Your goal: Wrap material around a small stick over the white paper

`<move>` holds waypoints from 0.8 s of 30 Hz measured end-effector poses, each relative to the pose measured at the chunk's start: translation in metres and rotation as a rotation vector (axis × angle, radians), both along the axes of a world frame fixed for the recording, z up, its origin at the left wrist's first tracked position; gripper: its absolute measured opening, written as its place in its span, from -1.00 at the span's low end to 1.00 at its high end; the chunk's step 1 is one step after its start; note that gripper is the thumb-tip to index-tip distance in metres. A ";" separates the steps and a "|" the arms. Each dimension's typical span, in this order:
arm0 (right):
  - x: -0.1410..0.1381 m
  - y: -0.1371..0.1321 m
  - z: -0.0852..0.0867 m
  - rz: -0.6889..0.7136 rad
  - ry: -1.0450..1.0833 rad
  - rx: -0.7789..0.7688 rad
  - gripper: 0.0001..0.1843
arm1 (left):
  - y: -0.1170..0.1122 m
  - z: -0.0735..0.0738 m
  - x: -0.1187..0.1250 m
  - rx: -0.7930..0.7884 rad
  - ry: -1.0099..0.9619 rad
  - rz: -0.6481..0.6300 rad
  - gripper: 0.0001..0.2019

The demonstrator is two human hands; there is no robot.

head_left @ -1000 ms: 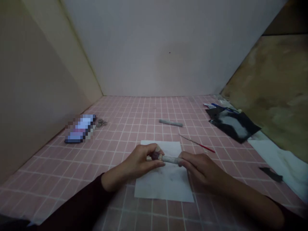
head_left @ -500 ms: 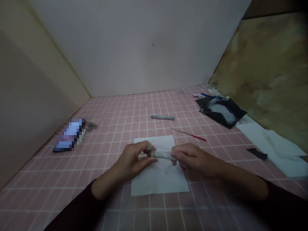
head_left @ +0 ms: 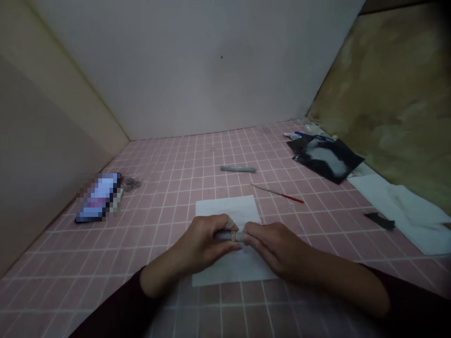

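Both of my hands meet over a white sheet of paper [head_left: 229,209] lying on the pink tiled surface [head_left: 176,183]. My left hand [head_left: 206,244] and my right hand [head_left: 269,246] are closed, pinching the two ends of a small grey rolled stick [head_left: 235,235]. Only a short middle part of the stick shows between my fingertips. The hands are almost touching each other.
A second grey stick [head_left: 238,169] lies further back, and a thin red-tipped needle tool [head_left: 278,193] lies right of the paper. A blurred phone [head_left: 97,196] and small metal bits [head_left: 131,184] are at the left. At the right are a black sheet [head_left: 326,157], white papers [head_left: 405,206] and a black scrap [head_left: 379,220].
My hands have slid closer together along the stick, so less of it shows. The view has shifted slightly.
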State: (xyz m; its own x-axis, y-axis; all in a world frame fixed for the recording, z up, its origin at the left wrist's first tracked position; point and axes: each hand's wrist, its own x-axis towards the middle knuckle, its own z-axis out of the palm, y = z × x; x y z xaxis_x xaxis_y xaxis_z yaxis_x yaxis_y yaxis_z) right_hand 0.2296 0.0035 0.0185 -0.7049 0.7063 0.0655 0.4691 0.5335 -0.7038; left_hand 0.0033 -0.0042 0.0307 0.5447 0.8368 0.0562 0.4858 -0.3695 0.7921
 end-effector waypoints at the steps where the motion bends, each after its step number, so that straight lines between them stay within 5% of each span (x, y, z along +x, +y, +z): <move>1: 0.000 -0.001 -0.001 0.031 -0.014 0.055 -0.70 | 0.000 0.000 0.000 -0.025 0.005 -0.009 -0.83; 9: 0.001 -0.001 -0.001 0.078 -0.066 0.472 -0.67 | 0.002 0.008 -0.003 -0.147 -0.118 0.025 -0.80; 13: 0.000 -0.002 -0.001 0.105 -0.074 0.517 -0.68 | -0.001 0.008 0.000 -0.206 -0.094 -0.020 -0.79; 24: 0.001 -0.003 0.006 0.125 -0.104 0.472 -0.66 | -0.003 0.011 -0.001 -0.066 -0.017 -0.029 -0.83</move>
State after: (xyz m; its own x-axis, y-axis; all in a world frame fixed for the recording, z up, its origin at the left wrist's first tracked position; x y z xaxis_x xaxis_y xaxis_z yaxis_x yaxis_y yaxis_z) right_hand 0.2301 0.0002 0.0245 -0.8023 0.5257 0.2828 0.4357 0.8396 -0.3246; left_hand 0.0022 -0.0072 0.0415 0.5678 0.8231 0.0108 0.4618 -0.3294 0.8236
